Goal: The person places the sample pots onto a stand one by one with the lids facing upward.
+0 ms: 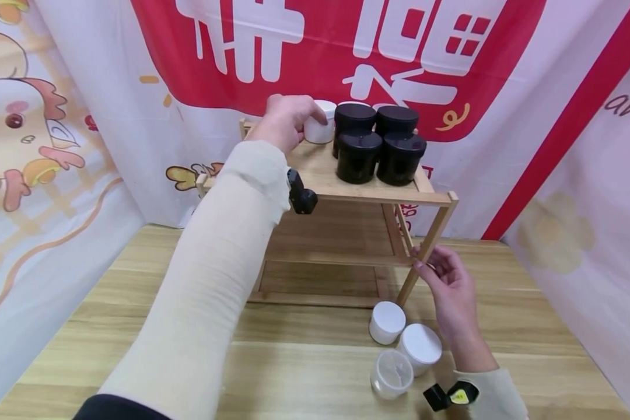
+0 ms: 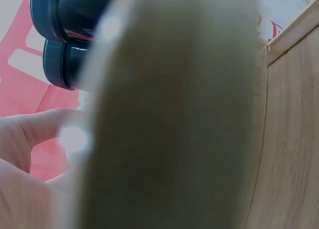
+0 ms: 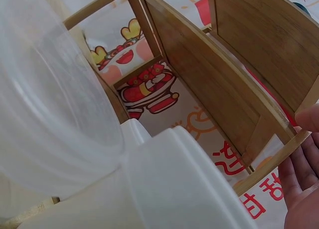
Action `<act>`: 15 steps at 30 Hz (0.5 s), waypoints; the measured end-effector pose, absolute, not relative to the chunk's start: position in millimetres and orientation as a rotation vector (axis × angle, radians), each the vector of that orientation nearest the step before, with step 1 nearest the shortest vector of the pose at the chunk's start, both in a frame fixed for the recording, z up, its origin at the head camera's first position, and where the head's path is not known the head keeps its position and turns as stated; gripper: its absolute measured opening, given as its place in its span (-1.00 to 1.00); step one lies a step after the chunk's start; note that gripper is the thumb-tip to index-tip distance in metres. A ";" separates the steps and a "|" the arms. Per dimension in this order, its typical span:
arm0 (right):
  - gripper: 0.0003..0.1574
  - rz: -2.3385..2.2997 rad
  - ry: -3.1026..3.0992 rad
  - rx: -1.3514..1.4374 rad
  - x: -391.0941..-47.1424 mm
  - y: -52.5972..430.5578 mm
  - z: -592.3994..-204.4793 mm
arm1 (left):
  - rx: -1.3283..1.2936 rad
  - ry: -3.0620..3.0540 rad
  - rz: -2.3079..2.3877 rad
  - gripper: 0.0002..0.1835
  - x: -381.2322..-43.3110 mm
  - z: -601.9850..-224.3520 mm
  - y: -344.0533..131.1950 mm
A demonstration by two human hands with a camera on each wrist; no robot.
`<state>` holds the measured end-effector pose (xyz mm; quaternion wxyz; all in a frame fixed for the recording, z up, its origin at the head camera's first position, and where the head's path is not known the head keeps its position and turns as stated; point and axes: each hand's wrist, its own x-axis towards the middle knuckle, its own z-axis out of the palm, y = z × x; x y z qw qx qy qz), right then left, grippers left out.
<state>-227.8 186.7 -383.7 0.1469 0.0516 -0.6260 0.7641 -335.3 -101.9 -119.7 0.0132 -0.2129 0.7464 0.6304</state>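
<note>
At the back left of a wooden rack's top shelf [image 1: 315,166], my left hand [image 1: 289,119] grips a white jar [image 1: 317,129] between thumb and fingers. Right beside that jar stand several black lidded jars [image 1: 358,156], with white lids partly hidden behind them. My right hand [image 1: 454,291] holds the rack's front right post [image 1: 436,227] near the middle shelf. The right wrist view shows its thumb and fingers [image 3: 299,174] on either side of the wood. Pale sleeve cloth [image 2: 169,114] blocks most of the left wrist view.
Two white lidded jars [image 1: 387,322] and a translucent tub [image 1: 392,374] stand on the wood-patterned table [image 1: 294,367], left of my right forearm. The middle shelf [image 1: 336,233] and a lower shelf [image 1: 320,286] lie under the top one. A printed cloth [image 1: 215,128] hangs behind the rack.
</note>
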 end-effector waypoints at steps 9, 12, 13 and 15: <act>-0.55 2.210 -1.808 0.113 -226.8 187.1 -381.9 | -0.687 2.305 1.960 -0.24 -337.7 -116.7 -99.4; -0.55 2.208 -1.818 0.116 -226.4 187.5 -381.5 | -0.677 2.337 1.922 -0.25 -337.3 -117.2 -99.8; -0.55 2.208 -1.821 0.119 -226.3 187.6 -381.5 | -0.670 2.343 1.914 -0.26 -337.1 -117.3 -99.9; -0.55 2.208 -1.822 0.128 -226.7 187.7 -381.4 | -0.663 2.362 1.902 -0.27 -336.3 -117.7 -100.2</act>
